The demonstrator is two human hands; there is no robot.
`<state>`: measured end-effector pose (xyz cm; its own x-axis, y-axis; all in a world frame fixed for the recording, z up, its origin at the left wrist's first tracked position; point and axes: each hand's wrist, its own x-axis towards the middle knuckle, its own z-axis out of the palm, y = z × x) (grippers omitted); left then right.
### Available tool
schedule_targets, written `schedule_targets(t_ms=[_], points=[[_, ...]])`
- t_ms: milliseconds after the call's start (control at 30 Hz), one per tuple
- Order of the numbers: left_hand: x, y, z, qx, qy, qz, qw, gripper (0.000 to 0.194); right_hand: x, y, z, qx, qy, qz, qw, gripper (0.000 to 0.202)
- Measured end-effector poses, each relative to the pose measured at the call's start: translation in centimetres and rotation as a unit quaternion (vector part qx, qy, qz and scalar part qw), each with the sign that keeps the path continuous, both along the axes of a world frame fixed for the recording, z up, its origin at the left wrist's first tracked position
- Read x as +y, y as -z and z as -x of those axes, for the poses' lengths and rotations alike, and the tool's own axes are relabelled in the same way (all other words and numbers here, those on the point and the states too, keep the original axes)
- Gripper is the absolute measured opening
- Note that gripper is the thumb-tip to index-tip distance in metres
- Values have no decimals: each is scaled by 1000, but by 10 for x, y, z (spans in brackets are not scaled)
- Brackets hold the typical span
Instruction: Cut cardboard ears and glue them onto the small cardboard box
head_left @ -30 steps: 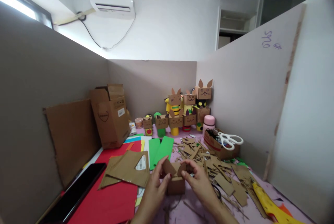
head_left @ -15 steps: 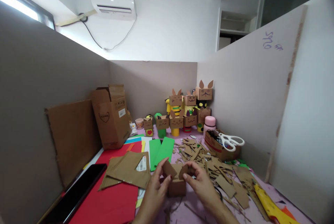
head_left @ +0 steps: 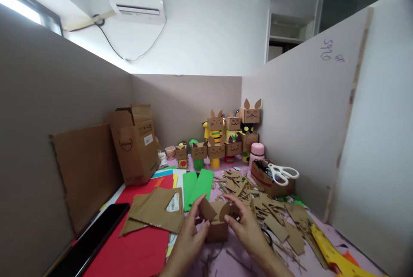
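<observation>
A small brown cardboard box (head_left: 217, 232) sits low in the middle of the head view, with two cardboard ear-like pieces at its top. My left hand (head_left: 194, 227) is closed round its left side, fingers behind the left ear piece (head_left: 207, 209) and thumb in front. On the other side, my right hand (head_left: 244, 222) pinches the right ear piece (head_left: 225, 210) between thumb and fingers. The ears stand up from the top edge. Part of the box's sides is hidden by my fingers. Beside my right hand shows the black handle loop (head_left: 267, 236) of a tool.
Cardboard scraps (head_left: 245, 186) cover the right side, near a yellow glue gun (head_left: 332, 253) and white scissors (head_left: 284, 173). Left are a phone (head_left: 93, 236), red paper (head_left: 135, 249), brown envelopes (head_left: 156, 212) and a tall carton (head_left: 135, 152). Cardboard animal figures (head_left: 216, 150) stand behind.
The whole view has shifted slightly. Both hands stay on the box and its ear pieces, with only small finger shifts.
</observation>
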<state>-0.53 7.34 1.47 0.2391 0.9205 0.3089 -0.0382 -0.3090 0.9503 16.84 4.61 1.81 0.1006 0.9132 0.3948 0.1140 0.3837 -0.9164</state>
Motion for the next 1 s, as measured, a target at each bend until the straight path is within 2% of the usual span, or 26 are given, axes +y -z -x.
schedule_targets(t_ms=[100, 400, 567, 767, 1000], points=[[2, 1, 1, 31, 31, -21, 999, 56, 0, 0, -2, -13, -10, -1, 1000, 46], [0, 0, 0, 46, 5, -36, 998, 60, 0, -1, -5, 4, -15, 8, 1000, 48], [0, -1, 0, 63, -8, -41, 997, 58, 1, -3, -4, 45, -12, 23, 999, 38], [1, -1, -3, 80, -14, -46, 996, 58, 4, -3, -6, 108, 9, 55, 993, 37], [-1, -3, -2, 69, -14, -46, 996, 58, 7, 0, -9, 154, 0, 86, 984, 38]])
